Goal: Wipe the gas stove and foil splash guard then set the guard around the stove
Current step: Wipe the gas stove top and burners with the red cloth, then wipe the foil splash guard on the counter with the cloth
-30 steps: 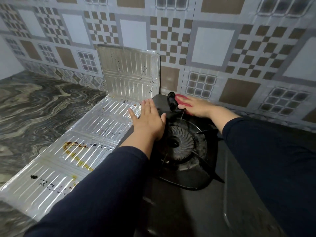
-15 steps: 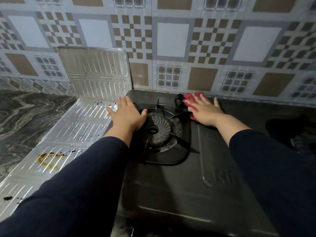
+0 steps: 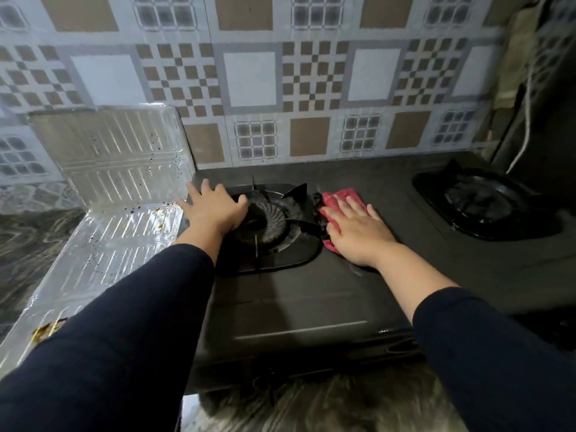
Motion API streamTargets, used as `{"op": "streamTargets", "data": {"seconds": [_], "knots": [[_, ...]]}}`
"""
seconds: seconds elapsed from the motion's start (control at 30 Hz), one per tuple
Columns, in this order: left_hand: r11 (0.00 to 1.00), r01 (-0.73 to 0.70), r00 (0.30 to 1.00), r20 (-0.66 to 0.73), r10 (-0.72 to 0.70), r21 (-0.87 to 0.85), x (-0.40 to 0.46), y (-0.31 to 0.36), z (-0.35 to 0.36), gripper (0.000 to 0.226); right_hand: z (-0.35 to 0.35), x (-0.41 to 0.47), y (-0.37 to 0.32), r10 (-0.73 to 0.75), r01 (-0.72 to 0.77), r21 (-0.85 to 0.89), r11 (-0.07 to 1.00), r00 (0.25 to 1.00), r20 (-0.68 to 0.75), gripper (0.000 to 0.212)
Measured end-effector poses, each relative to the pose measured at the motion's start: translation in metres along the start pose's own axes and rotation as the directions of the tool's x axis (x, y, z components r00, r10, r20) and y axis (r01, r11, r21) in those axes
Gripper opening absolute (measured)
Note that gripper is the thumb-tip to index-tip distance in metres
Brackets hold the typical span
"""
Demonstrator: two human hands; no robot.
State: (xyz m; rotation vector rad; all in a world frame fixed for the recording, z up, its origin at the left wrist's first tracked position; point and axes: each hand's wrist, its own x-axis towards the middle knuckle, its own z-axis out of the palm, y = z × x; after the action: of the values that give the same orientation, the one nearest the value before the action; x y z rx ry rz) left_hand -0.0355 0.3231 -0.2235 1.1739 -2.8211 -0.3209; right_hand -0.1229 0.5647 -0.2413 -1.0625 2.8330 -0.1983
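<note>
A black two-burner gas stove point(image 3: 311, 294) fills the middle of the head view. My left hand point(image 3: 215, 210) rests flat on the left rim of the left burner point(image 3: 268, 226), fingers straight. My right hand point(image 3: 355, 229) presses a red cloth point(image 3: 338, 198) flat on the stove top just right of that burner. The foil splash guard point(image 3: 112, 244) lies unfolded left of the stove, spotted with dark and yellow stains. Its far panel point(image 3: 115, 157) stands up against the wall.
A second burner point(image 3: 486, 202) sits at the far right of the stove. A patterned tile wall point(image 3: 280, 88) runs behind. A marbled counter point(image 3: 28, 238) lies to the left, and a white cord point(image 3: 526, 120) hangs at the right.
My right hand has slid the red cloth from behind the left burner to the stove top on its right. The view has swung right, showing the second burner. My left hand stays by the burner.
</note>
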Motion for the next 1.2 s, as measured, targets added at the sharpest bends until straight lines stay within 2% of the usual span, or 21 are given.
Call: {"op": "streamTargets", "data": {"seconds": [0.2, 0.37, 0.5, 0.6, 0.8, 0.97, 1.03, 1.13, 1.2], "knots": [[0.990, -0.143, 0.990, -0.011, 0.143, -0.002, -0.027, -0.017, -0.009, 0.064, 0.011, -0.062, -0.032, 0.164, -0.163, 0.010, 0.986, 0.986, -0.037, 0.053], [0.968, -0.234, 0.972, -0.021, 0.233, -0.092, -0.066, -0.047, -0.011, 0.065, 0.022, -0.101, -0.067, 0.255, -0.254, 0.023, 0.967, 0.963, -0.085, 0.055], [0.963, -0.227, 0.974, -0.014, 0.228, -0.148, -0.089, -0.081, -0.011, 0.060, 0.040, -0.126, -0.111, 0.260, -0.261, 0.034, 0.965, 0.926, -0.273, 0.056], [0.960, -0.195, 0.981, -0.036, 0.192, -0.201, -0.099, -0.107, -0.006, 0.060, 0.055, -0.132, -0.152, 0.170, -0.166, 0.044, 0.985, 0.905, -0.390, 0.058], [0.959, -0.071, 0.997, -0.059, 0.057, -0.276, -0.118, -0.165, 0.003, 0.062, 0.071, -0.122, -0.230, 0.017, 0.040, 0.103, 0.994, 0.867, -0.499, 0.041], [0.934, 0.132, 0.982, -0.083, -0.168, -0.332, -0.152, -0.210, 0.014, 0.065, 0.070, -0.100, -0.261, -0.208, 0.282, 0.118, 0.952, 0.880, -0.427, 0.050], [0.915, 0.228, 0.959, -0.085, -0.270, -0.334, -0.171, -0.228, 0.022, 0.063, 0.065, -0.091, -0.264, -0.335, 0.393, 0.087, 0.915, 0.864, -0.377, 0.042], [0.868, 0.381, 0.903, -0.074, -0.423, -0.319, -0.202, -0.255, 0.040, 0.061, 0.064, -0.090, -0.279, -0.558, 0.592, 0.050, 0.804, 0.782, -0.278, 0.036], [0.815, 0.497, 0.844, -0.050, -0.534, -0.297, -0.223, -0.269, 0.054, 0.061, 0.069, -0.092, -0.292, -0.644, 0.671, 0.003, 0.741, 0.713, -0.277, 0.037]]}}
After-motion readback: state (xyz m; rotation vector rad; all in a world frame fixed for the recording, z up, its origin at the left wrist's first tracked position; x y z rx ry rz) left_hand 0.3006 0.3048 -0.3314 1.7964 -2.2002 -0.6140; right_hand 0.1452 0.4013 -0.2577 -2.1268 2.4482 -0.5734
